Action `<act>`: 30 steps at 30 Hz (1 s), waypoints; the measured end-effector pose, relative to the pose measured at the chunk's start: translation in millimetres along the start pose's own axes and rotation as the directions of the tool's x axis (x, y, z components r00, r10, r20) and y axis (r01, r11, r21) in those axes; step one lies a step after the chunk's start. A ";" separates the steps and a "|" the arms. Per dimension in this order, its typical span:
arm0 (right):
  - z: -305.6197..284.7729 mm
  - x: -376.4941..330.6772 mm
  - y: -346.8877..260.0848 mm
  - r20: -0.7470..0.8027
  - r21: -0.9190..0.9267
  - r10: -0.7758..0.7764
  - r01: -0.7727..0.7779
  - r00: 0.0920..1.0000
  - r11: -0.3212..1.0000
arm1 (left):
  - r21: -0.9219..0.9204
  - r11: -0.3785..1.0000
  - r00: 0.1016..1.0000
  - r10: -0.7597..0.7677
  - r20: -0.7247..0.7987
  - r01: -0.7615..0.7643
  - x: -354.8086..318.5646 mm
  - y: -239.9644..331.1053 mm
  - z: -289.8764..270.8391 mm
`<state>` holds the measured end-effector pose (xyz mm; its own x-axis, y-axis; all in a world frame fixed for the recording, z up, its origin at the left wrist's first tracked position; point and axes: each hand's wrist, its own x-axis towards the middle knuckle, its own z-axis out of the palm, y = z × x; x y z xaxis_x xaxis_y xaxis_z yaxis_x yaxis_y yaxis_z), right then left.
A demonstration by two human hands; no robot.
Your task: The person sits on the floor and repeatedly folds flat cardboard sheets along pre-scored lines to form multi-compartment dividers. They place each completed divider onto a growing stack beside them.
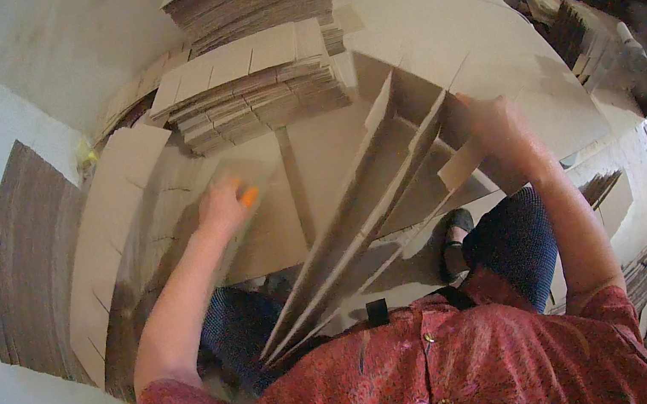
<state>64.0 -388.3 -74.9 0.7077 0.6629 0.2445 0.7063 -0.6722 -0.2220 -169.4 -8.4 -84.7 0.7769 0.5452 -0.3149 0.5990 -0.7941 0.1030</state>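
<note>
A pale stack of cardboard strips [113, 213] stands at far left. Next, the left hand [225, 206], fingers curled, is over the table [261, 239]. The slotted cardboard partition [357, 196] lies mid-view, its long axis slanting from the person's waist up and away rightward. The right hand [501, 127] is at its far end; blur hides whether either hand grips anything

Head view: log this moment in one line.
left hand: left of long cardboard strips, blurred; right hand: by strips' far end; cardboard stack: beyond both hands
</note>
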 end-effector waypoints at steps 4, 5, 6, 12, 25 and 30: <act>5.4 9.3 15.7 -0.037 -0.042 0.008 -0.010 0.999 0.999 | 0.102 0.927 0.736 0.351 -0.578 -0.362 45.3 42.5 -26.7; 3.9 12.3 15.9 -0.044 -0.031 0.018 -0.019 0.999 0.999 | 0.143 0.921 0.695 0.369 -0.617 -0.362 60.9 54.2 -33.7; 1.9 17.0 19.1 -0.043 -0.067 0.031 -0.034 0.999 0.997 | 0.184 0.914 0.651 0.388 -0.652 -0.361 77.0 64.8 -41.2; -7.1 44.0 42.8 -0.080 -0.067 0.051 -0.057 0.995 0.996 | 0.030 0.953 0.810 0.273 -0.519 -0.302 150.0 78.3 -70.5; -39.2 10.8 -17.8 -0.069 0.900 0.261 -0.052 0.963 0.432 | -0.288 0.655 0.630 0.374 -0.680 -0.699 58.9 128.4 -89.1; -51.5 -6.4 -54.3 0.233 0.932 0.322 -0.117 0.918 -0.343 | -0.080 0.136 0.157 0.821 -0.549 -0.988 -30.8 197.0 -26.6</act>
<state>20.2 -373.0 -15.8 0.8807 0.4688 -0.0674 -0.3088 0.4605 -0.8322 -70.2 -174.5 -29.7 0.7202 -0.4183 0.5534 -0.6705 -0.6246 0.4004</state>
